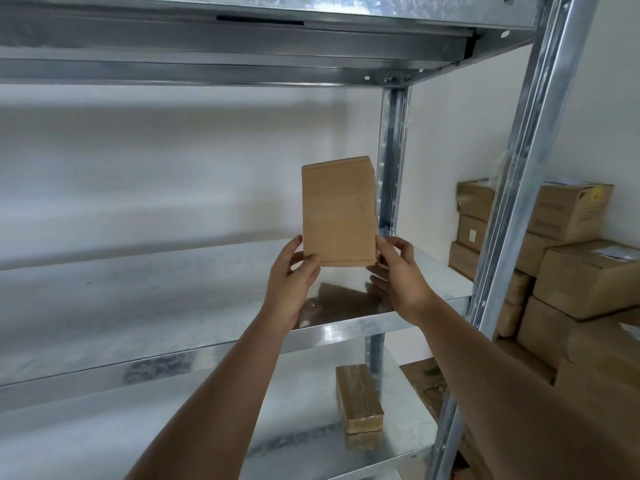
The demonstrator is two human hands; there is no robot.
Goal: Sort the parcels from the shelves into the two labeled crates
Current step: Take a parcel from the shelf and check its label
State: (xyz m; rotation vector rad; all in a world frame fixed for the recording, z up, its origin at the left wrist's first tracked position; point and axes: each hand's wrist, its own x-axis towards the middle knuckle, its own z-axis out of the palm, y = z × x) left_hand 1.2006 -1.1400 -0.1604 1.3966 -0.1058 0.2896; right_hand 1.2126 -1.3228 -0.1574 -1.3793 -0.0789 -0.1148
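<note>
A small plain brown cardboard parcel stands upright, held just above the metal shelf. My left hand grips its lower left corner with the thumb on the front face. My right hand holds its lower right edge, fingers curled round the side. The parcel's reflection shows on the shelf under it. A second small brown parcel lies on the shelf below, near the right post. No crates are in view.
The galvanised rack has a front right post and a rear post. Another shelf runs overhead. Stacked cardboard boxes stand on the floor to the right of the rack, against a white wall.
</note>
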